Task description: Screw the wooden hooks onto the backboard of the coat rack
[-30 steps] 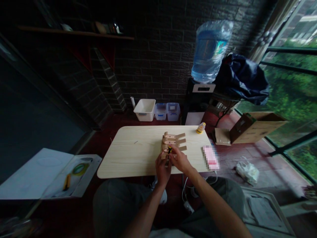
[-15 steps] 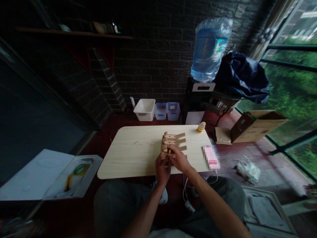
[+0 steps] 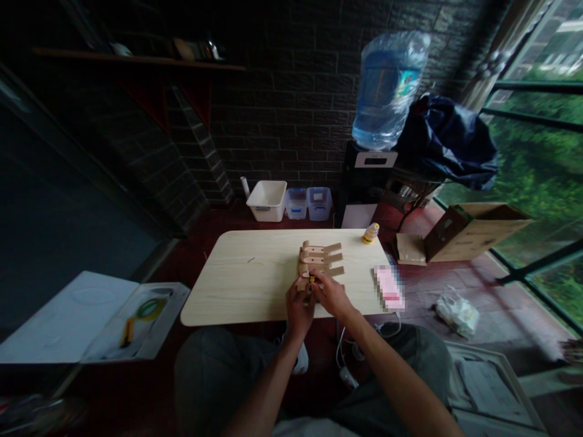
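The left hand (image 3: 300,308) curls against the wooden piece (image 3: 319,260) on the table (image 3: 246,285) (its grip I can't tell); the right hand (image 3: 334,296) pinches a black-and-yellow tool (image 3: 312,279), best kept straight with the piece braced. Farther stands a yellow-based bottle (image 3: 370,233).

Rack (image 3: 315,260): bare wood, slats jutting right, sits on table (image 3: 246,285). Driver (image 3: 312,279): black/yellow, at rack's near half, partly hidden.

Pink thing (image 3: 388,287), blurred out, at R edge of table (image 3: 246,291), nr its near corner. Beyond far edge: white bin (image 3: 266,213) & 2 clear bins (image 3: 319,211) on floor (image 3: 204,227), plus water jug (image 3: 385,100) atop dispenser (image 3: 357,188). Cardboard box (image 3: 471,240) & plastic bag (image 3: 458,311) on floor, off R edge.
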### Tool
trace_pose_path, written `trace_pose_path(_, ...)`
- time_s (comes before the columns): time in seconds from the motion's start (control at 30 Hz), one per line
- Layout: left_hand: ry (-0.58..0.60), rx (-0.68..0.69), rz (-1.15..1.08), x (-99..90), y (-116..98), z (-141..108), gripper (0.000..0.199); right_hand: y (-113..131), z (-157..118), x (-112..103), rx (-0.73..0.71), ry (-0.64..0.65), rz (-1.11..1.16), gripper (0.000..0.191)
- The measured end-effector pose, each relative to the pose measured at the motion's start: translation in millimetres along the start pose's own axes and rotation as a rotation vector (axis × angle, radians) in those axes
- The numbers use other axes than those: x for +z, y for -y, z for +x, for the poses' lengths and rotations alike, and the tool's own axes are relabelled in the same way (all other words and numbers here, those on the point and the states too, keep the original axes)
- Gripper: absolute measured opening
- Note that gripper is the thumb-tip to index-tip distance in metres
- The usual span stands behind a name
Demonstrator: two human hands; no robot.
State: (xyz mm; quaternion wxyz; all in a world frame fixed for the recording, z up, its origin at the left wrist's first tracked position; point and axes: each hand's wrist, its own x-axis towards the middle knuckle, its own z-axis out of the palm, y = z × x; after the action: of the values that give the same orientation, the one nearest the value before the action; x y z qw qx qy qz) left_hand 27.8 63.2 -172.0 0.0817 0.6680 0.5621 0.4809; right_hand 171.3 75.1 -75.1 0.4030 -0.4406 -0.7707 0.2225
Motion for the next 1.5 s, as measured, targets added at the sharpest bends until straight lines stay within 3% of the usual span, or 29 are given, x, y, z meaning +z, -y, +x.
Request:
trace_pose_path(0.73,-0.032,-0.002,-0.006,-1.2,-2,-2,0.033,5,2,2,0.001,-0.015,0.018,0.051)
trace_pose_path(1.0,-0.044,-0.009,-0.009,-2.9,-7,0,0.031,2,-2,-3,0.090,0.006,-0.006,0.049)
trace_pose_path(1.27,-0.037,-0.015,-0.002,-2.5,-7,0,0.031,2,5,0,-0.018,0.012,0.016,0.043)
trace_pose_path(1.5,-0.024,-0.001,0.011,-2.4,-5,-2,0.032,6,9,0,-0.018,0.021,0.015,0.048)
